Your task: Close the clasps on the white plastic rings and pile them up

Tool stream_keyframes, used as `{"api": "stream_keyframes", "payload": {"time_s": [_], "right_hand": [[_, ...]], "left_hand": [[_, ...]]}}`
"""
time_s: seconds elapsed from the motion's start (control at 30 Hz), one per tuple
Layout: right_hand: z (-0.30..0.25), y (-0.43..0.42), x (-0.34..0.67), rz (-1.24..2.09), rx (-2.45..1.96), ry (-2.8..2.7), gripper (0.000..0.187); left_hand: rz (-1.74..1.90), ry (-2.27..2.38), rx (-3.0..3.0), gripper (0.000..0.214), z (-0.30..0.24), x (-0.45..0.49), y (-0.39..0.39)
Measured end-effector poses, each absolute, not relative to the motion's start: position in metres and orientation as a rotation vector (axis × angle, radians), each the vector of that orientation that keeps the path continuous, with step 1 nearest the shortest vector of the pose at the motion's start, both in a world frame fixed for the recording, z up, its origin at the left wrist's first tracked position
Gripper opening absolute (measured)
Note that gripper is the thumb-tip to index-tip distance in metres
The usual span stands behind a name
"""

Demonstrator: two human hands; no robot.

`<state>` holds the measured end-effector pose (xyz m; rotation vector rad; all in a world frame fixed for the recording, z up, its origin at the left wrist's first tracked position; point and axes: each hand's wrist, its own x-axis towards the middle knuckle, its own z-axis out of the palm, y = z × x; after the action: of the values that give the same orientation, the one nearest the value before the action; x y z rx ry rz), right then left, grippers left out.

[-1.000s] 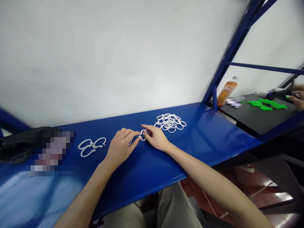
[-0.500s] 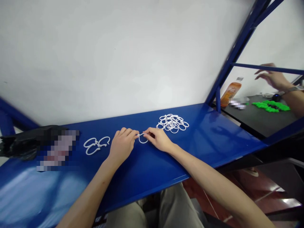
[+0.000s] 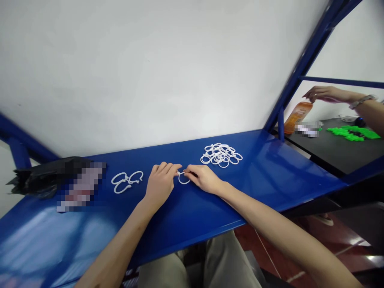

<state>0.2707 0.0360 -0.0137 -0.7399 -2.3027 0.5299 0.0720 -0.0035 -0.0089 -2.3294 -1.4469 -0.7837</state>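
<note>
Between my two hands is a white plastic curtain ring, held just above or on the blue table; I cannot tell which. My left hand pinches its left side and my right hand pinches its upper right. The fingertips partly hide the ring's ends. Left of my left hand lie three similar opened rings, with gaps showing in their loops. Beyond my right hand is a heap of several white rings that look closed.
A black plastic bag and a blurred packet lie at the table's left. Blue metal posts frame the right end. Past them, a co-worker's hand touches an orange drink bottle near green pieces on a black desk.
The view has shifted slightly. My hands still pinch the ring, with the fingers a little closer together. The co-worker's hand has moved left and down onto the bottle's top.
</note>
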Motion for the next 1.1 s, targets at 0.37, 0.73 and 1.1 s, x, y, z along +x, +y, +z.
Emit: {"api": "stream_keyframes", "payload": {"time_s": [0.37,0.73,1.1], "right_hand": [[0.009,0.068,0.318,0.016,-1.351,-1.992,0.020],[0.016,0.081,0.355,-0.095,-1.761,-1.841,0.015],[0.009,0.083,0.350,-0.123,-1.651,-1.913,0.016]], "left_hand": [[-0.471,-1.808,-2.314,0.025,-0.006,0.056,0.001],[-0.468,-1.875,-2.287,0.027,-0.004,0.055,0.004],[-0.333,-1.959,-2.240,0.033,-0.008,0.053,0.003]]}}
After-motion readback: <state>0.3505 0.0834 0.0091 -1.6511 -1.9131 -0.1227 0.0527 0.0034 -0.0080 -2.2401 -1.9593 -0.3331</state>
